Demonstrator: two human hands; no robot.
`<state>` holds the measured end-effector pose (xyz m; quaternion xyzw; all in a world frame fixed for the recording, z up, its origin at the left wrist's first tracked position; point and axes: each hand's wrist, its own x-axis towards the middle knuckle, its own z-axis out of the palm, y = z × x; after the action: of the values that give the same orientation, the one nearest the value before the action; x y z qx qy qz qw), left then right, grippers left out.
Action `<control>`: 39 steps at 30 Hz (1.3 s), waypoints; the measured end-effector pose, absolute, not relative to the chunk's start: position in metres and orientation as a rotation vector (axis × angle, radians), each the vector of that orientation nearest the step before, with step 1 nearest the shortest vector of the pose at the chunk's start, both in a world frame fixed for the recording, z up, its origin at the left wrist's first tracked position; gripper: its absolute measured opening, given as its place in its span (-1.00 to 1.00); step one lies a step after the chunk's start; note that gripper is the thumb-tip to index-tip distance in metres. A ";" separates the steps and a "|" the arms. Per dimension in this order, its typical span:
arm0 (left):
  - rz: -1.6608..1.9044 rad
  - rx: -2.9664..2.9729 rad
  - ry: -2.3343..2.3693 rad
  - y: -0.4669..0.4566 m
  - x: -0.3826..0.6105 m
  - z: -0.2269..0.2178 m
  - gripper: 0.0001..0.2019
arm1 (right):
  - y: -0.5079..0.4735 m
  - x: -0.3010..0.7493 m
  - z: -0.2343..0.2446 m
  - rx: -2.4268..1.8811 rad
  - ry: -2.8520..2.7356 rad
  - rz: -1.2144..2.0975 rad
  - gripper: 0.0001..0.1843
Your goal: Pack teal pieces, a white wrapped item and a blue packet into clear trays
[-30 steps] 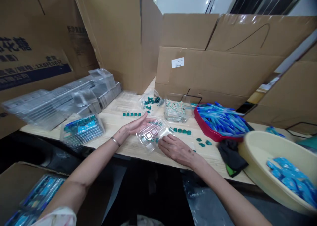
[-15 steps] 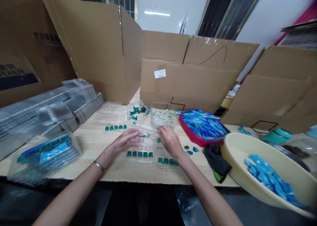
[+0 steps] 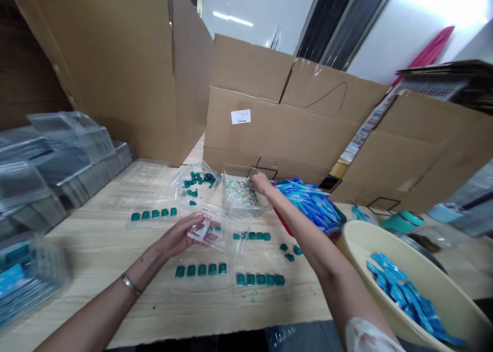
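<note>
My left hand (image 3: 188,232) is closed on a clear plastic case (image 3: 210,234), tilted up off the table, with green pieces showing through it. My right hand (image 3: 262,183) reaches to the right side of a clear container (image 3: 241,208) filled with small white-and-green bits (image 3: 239,190). Its fingers are bent together, and what they pinch, if anything, is hidden. Near both hands lie rows of square green pieces, one row (image 3: 201,270) in front of my left hand and another (image 3: 260,279) to its right. Loose green chunks (image 3: 198,179) rest on a clear bag behind.
Stacked clear plastic cases (image 3: 84,162) stand at the left. To the right are a red tray with blue slim packets (image 3: 308,203) and a cream basin (image 3: 356,239) holding blue packets (image 3: 408,290). Cardboard (image 3: 281,136) walls the back. Several loose green pieces (image 3: 289,257) lie under my right forearm.
My right hand has moved from beside my left hand back to the container of small bits. My left hand now holds the clear case tilted up. The view has shifted right.
</note>
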<state>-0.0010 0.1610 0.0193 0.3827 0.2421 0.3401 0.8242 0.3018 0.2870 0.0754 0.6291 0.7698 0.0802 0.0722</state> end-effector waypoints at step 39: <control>0.567 0.715 0.575 0.161 0.003 0.004 -0.82 | 0.299 0.316 0.049 2.077 2.485 -0.886 -0.84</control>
<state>0.0030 0.1611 0.0038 0.3405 0.2739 0.2701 0.8580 0.3164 0.2988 0.0491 0.6151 0.7357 -0.2622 -0.1078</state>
